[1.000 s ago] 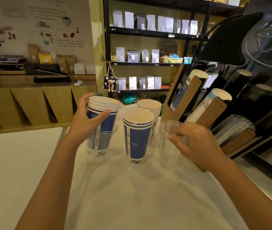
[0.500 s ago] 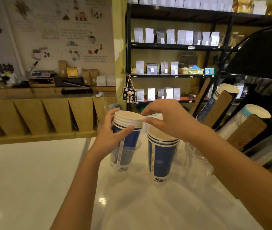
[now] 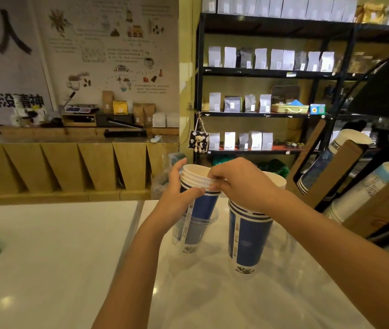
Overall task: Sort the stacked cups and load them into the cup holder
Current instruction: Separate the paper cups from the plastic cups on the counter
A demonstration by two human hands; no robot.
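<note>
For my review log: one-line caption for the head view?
Left hand grips a blue paper-cup stack while right hand pinches its top rims, cup holder alongside.

Blue paper cups [image 3: 201,207] with white rims.

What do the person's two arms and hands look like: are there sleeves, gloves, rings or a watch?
Both forearms are bare up to the picture's lower edge, with no sleeve showing. The left hand and the right hand wear no gloves. No ring, watch or bracelet shows on the visible parts.
</note>
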